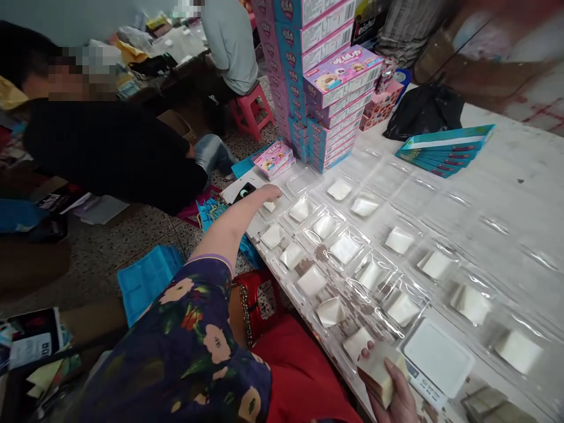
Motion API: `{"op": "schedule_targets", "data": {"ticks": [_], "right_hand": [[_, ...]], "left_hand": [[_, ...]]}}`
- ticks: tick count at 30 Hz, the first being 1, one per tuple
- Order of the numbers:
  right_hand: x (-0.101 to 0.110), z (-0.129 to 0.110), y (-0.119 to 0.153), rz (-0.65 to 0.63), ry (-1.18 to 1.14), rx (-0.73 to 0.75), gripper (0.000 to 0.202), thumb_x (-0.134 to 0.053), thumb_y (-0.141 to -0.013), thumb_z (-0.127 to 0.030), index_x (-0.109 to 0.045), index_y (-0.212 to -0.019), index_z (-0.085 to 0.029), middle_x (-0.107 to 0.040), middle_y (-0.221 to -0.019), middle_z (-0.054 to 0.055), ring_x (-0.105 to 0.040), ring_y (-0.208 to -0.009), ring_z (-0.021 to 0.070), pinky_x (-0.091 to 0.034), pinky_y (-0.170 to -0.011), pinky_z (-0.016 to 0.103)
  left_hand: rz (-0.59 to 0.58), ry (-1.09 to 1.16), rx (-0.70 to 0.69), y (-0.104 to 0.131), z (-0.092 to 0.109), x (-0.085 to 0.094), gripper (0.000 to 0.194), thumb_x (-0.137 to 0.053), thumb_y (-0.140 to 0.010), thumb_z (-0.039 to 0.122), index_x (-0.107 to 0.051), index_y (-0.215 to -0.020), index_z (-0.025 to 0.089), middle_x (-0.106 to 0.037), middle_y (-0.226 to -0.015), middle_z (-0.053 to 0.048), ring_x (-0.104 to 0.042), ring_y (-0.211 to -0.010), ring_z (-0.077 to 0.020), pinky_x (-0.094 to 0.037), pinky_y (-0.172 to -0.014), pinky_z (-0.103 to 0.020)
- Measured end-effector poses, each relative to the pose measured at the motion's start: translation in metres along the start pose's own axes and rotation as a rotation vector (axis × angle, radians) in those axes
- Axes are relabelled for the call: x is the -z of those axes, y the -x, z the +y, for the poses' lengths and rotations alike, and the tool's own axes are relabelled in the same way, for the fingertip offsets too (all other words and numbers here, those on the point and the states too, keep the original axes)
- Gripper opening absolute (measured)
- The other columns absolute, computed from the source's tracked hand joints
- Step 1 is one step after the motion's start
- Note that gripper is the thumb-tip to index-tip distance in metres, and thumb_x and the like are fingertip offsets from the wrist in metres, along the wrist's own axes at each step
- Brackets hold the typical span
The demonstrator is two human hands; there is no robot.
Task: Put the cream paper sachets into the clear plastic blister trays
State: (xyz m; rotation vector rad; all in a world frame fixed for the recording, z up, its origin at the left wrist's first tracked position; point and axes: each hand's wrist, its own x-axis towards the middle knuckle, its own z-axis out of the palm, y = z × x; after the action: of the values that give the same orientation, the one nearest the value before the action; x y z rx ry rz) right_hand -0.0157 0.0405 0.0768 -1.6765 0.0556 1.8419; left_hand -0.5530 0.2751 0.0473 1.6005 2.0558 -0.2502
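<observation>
My right hand grips a thick stack of cream paper-like squares at the table's near edge, thumb on one side and fingers on the other. My left arm stretches to the far end of the table. There my left hand is over a clear plastic tray, close to a white square; its fingers are too small and hidden to read. Rows of clear trays hold small piles of white squares, such as this pile and a nearer one. Beside my right hand is a white digital scale.
Tall stacks of pink-and-blue boxes stand at the table's far end. Behind them are a black plastic bag and fanned teal cartons. More squares lie beyond the scale. A person in black sits at left, another farther back.
</observation>
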Motion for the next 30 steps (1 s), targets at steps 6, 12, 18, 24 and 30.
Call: {"op": "schedule_targets", "data": {"ticks": [6,12,18,24,30], "right_hand": [[-0.012,0.005,0.003,0.058,-0.115,-0.028,0.059,-0.081,-0.053,-0.026,-0.06,-0.107,-0.023,-0.071,-0.081,-0.001,-0.07,-0.068,0.0187,-0.059,-0.064,0.029],[-0.031,0.007,-0.004,-0.068,-0.143,0.054,0.054,-0.079,-0.055,-0.025,-0.059,-0.105,-0.024,-0.068,-0.077,-0.002,-0.067,-0.066,0.0186,-0.059,-0.065,0.033],[-0.055,-0.001,-0.005,-0.227,-0.141,0.18,0.053,-0.078,-0.056,-0.023,-0.058,-0.104,-0.025,-0.067,-0.087,-0.001,-0.065,-0.068,0.0174,-0.056,-0.059,0.031],[-0.058,-0.018,0.002,-0.249,-0.023,0.501,0.055,-0.08,-0.057,-0.024,-0.055,-0.106,-0.026,-0.065,-0.091,-0.002,-0.063,-0.074,0.0152,-0.052,-0.067,0.029],[-0.021,-0.029,0.023,-0.155,0.111,0.642,0.059,-0.084,-0.056,-0.027,-0.053,-0.106,-0.026,-0.063,-0.088,-0.003,-0.059,-0.073,0.0139,-0.05,-0.068,0.028]], "left_hand": [[-0.054,-0.064,-0.138,-0.017,0.007,-0.027,0.025,-0.056,-0.063,0.003,-0.067,-0.081,0.017,-0.065,-0.1,-0.009,-0.055,-0.101,-0.0221,-0.039,-0.084,-0.028],[0.228,-0.008,-0.114,0.025,0.01,-0.026,0.052,-0.053,-0.071,0.004,-0.056,-0.122,0.012,-0.05,-0.129,-0.015,-0.044,-0.12,-0.0268,-0.038,-0.098,-0.036],[0.176,0.449,-0.134,0.132,0.121,-0.084,0.02,-0.058,-0.08,0.021,-0.066,-0.097,0.015,-0.064,-0.1,-0.007,-0.059,-0.095,-0.0195,-0.046,-0.088,-0.032],[-0.214,0.958,-0.494,0.245,0.274,-0.118,0.034,-0.069,-0.072,0.036,-0.067,-0.099,0.016,-0.066,-0.095,-0.004,-0.06,-0.078,-0.0123,-0.048,-0.068,-0.022],[-0.435,1.024,-0.463,0.265,0.327,-0.122,0.02,-0.069,-0.067,0.027,-0.067,-0.081,0.012,-0.066,-0.074,0.0,-0.059,-0.07,-0.0109,-0.047,-0.069,-0.022]]}}
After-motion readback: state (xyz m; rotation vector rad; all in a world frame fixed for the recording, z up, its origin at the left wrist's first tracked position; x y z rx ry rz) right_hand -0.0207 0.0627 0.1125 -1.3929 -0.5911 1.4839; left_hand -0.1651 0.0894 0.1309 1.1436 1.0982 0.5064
